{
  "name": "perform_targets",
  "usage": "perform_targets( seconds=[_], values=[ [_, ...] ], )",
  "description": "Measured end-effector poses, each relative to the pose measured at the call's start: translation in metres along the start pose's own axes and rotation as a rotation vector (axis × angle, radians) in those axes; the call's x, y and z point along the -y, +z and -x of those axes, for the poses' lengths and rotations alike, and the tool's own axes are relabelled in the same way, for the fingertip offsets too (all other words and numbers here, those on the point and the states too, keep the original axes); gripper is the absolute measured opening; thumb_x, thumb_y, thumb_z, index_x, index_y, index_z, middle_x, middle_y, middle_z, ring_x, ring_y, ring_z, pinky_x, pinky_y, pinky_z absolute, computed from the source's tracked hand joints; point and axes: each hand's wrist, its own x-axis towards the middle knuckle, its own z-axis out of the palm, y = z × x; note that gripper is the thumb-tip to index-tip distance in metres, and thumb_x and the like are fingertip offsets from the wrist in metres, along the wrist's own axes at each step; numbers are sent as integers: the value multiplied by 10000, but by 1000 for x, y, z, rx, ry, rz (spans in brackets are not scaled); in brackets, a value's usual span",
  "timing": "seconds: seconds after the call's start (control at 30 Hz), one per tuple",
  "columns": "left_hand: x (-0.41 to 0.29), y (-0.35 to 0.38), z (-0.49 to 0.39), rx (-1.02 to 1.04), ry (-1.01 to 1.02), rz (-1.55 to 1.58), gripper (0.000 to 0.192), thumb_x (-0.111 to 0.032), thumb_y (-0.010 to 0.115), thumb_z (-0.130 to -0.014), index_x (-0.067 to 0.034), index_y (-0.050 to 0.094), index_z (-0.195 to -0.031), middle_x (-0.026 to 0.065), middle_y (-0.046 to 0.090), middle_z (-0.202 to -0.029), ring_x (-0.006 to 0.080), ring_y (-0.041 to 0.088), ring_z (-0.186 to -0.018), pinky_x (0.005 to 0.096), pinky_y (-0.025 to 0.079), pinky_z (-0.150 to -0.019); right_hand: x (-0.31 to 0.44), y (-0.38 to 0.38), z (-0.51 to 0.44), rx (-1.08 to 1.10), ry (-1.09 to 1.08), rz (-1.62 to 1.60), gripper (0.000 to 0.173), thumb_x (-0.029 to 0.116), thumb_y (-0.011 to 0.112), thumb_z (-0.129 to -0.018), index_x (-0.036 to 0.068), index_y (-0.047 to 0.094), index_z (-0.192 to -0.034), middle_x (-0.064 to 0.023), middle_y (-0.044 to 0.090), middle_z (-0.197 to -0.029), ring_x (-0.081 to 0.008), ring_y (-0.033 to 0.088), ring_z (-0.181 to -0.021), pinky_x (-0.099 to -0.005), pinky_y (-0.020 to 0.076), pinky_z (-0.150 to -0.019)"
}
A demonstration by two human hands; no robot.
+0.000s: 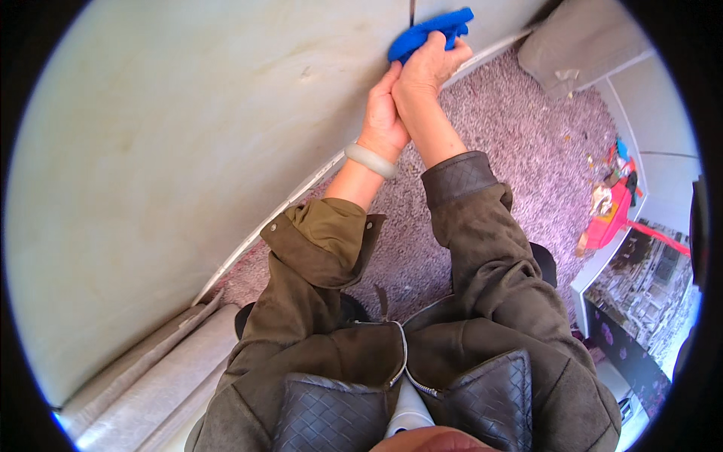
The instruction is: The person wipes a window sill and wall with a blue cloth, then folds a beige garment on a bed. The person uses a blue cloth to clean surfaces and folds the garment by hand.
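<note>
A folded blue cloth [426, 35] is pressed against the pale wall [197, 101], close above the skirting. My right hand [432, 65] grips the cloth, its thumb and fingers bunched over it. Just left of and below it is my left hand [387, 113], with a pale bangle [371, 161] around the wrist. The left hand touches the right hand near the wrist, and its fingertips reach the cloth's lower edge; it is partly hidden, so whether it grips anything does not show.
Mottled pinkish-grey carpet [497, 113] covers the floor. Grey upholstered furniture [582, 39] stands at the upper right; pale curtain-like fabric [152, 378] lies along the lower left. At right, a red-pink dustpan-like object [607, 220] with scraps sits beside a white-edged cabinet [580, 288].
</note>
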Motion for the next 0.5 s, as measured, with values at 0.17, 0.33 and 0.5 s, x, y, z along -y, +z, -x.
perform_targets(
  seconds=[0.17,0.33,0.5],
  values=[
    [-16,6,5,-113,-32,-30,447,-255,444,-1054,39,489,-1388,187,575,-1384,312,577,-1244,479,451,-1084,19,-4,13,53,82,-47,411,204,552,-912,13,412,-1247,-192,517,-1176,-292,511,-1101,-407,416,-978],
    [-19,16,0,-285,1,-267,451,-217,452,-1026,57,482,-1382,222,573,-1368,310,586,-1222,438,446,-1093,22,-9,14,103,126,-63,450,212,626,-952,32,414,-1306,-179,537,-1191,-280,530,-1112,-413,420,-999],
    [-32,30,8,-103,-117,-98,452,-241,462,-1036,64,493,-1368,208,591,-1352,299,597,-1189,418,464,-1064,44,-8,31,146,214,-27,642,140,638,-926,61,347,-1493,-190,537,-1289,-296,517,-1197,-407,387,-1075]
  ],
)
